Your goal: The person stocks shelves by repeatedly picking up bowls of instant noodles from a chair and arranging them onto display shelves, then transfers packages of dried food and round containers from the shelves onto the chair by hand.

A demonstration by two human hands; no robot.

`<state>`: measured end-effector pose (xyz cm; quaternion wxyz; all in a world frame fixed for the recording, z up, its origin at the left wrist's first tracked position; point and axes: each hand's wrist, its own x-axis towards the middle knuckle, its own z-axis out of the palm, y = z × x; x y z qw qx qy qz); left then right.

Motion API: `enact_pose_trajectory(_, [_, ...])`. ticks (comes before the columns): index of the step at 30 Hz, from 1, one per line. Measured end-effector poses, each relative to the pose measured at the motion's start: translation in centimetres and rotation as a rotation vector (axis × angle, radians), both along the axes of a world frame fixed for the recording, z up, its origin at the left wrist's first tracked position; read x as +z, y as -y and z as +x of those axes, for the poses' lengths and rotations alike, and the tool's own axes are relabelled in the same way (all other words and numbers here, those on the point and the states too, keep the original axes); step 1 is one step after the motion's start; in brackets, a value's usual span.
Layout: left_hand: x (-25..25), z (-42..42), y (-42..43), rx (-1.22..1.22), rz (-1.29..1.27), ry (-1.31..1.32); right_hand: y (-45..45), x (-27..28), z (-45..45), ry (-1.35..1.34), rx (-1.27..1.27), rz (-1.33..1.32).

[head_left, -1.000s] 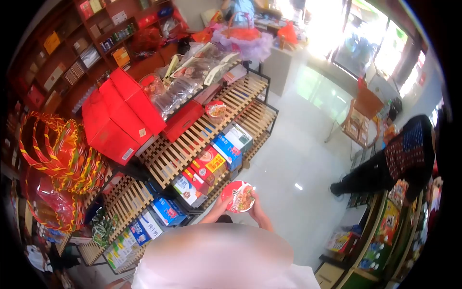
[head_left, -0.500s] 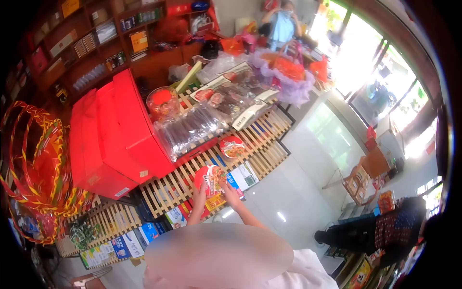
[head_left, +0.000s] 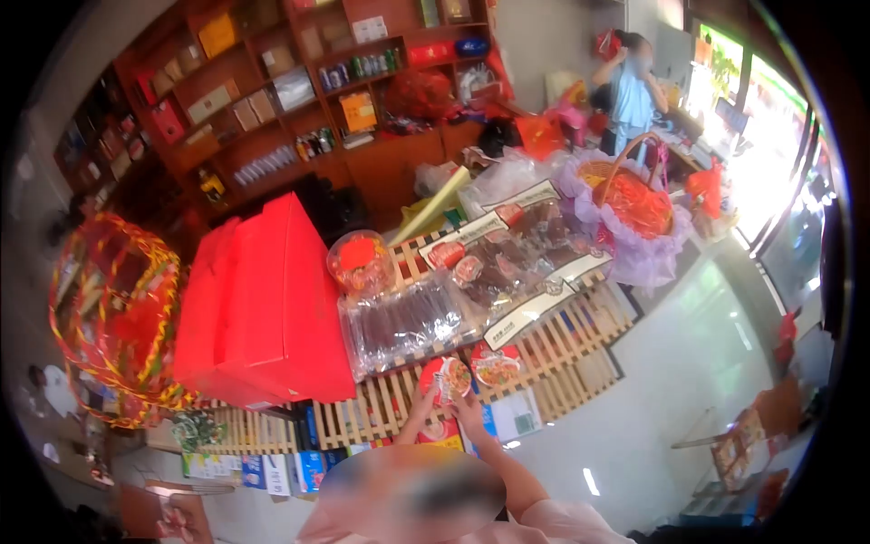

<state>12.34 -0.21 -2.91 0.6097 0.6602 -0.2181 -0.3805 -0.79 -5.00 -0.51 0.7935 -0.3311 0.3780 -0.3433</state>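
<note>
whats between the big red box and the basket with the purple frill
In the head view, mainly a round red-topped tub, clear-wrapped packs and white-edged packs lie between the red box and frilled basket.

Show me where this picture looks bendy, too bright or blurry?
In the head view, the outer edges bow and darken to black; in the head view, the window glares white and the floor shines; in the head view, the held bowl's small print is too soft to read.

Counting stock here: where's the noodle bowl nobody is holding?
In the head view, right of centre: the loose noodle bowl sits on the slatted rack, immediately right of the held bowl and in front of the clear packets.
</note>
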Motion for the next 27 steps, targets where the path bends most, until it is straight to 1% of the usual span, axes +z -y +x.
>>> enact_pose_trajectory(2, [1.0,-0.5,0.7,0.052,0.091,-0.141,0.9,-0.7,-0.3,0.092,0.042,0.072])
enact_pose_trajectory(4, [2.0,-1.3,1.9,0.122,0.085,-0.080,1.2,-1.1,-0.5,0.164,0.033,0.112])
enact_pose_trajectory(5, [2.6,-1.1,2.3,0.051,0.099,-0.116,1.4,-1.2,-1.0,0.151,0.049,0.111])
enact_pose_trajectory(6, [2.4,-1.3,2.8,0.102,0.086,-0.173,1.6,-0.9,-1.5,0.131,0.064,0.101])
enact_pose_trajectory(7, [2.2,-1.0,3.0,0.066,0.091,-0.158,1.7,1.4,-2.8,0.131,0.094,0.055])
enact_pose_trajectory(8, [1.9,-0.8,3.2,0.035,0.091,-0.149,1.3,-0.7,-3.1,0.140,0.092,0.059])
enact_pose_trajectory(9, [2.4,-1.1,3.4,0.037,0.090,-0.144,0.6,-4.0,-3.4,0.070,0.105,0.024])
enact_pose_trajectory(10, [3.1,-1.5,3.5,0.078,0.111,-0.117,0.3,-6.0,-3.6,-0.001,0.123,-0.014])
enact_pose_trajectory(11, [3.7,-1.7,3.4,0.125,0.129,-0.091,0.1,-4.8,-4.6,-0.001,0.135,-0.021])
enact_pose_trajectory(13, [4.0,-1.5,2.1,0.115,0.146,-0.050,-1.3,0.3,-7.8,-0.046,0.183,0.215])
enact_pose_trajectory(14, [4.2,-1.4,0.8,0.092,0.173,-0.008,-2.2,0.2,-7.7,-0.055,0.213,0.211])
enact_pose_trajectory(16, [6.7,-2.7,-2.3,0.073,0.145,0.149,-5.5,-1.6,-7.1,-0.048,0.286,0.140])
enact_pose_trajectory(17, [4.4,-1.8,-4.6,0.091,0.164,0.263,-7.5,-2.5,-6.0,-0.059,0.324,0.040])
enact_pose_trajectory(18, [1.8,-0.9,-7.9,0.126,0.191,0.371,-9.4,-2.6,-5.0,-0.069,0.407,0.031])
enact_pose_trajectory(19, [5.5,-2.6,-11.1,0.149,0.060,0.416,-11.6,-2.2,-3.6,-0.113,0.562,0.032])
enact_pose_trajectory(20, [4.1,-2.2,-15.1,0.140,0.070,0.373,-14.0,-1.8,-2.1,-0.156,0.728,0.024])
enact_pose_trajectory(21, [4.2,-3.0,-19.3,0.230,0.023,0.373,-16.6,0.3,-0.9,-0.156,0.849,0.040])
enact_pose_trajectory(22, [4.0,-3.8,-23.4,0.317,-0.026,0.384,-19.6,0.7,0.3,-0.162,0.961,0.001])
enact_pose_trajectory(23, [4.4,-4.6,-28.2,0.392,0.045,0.430,-22.5,1.1,1.5,-0.158,1.138,-0.006])
enact_pose_trajectory(24, [3.3,-5.1,-33.2,0.458,-0.021,0.364,-25.5,1.2,2.5,-0.160,1.306,-0.010])
enact_pose_trajectory(25, [4.0,-6.7,-38.4,0.639,0.111,0.209,-28.6,0.9,3.6,-0.215,1.460,-0.028])
enact_pose_trajectory(26, [3.3,-9.0,-43.6,0.826,0.158,0.152,-32.2,0.4,2.8,-0.230,1.543,-0.051])
enact_pose_trajectory(27, [2.0,-9.6,-48.4,0.995,0.183,0.118,-35.4,-0.6,3.8,-0.360,1.635,-0.100])
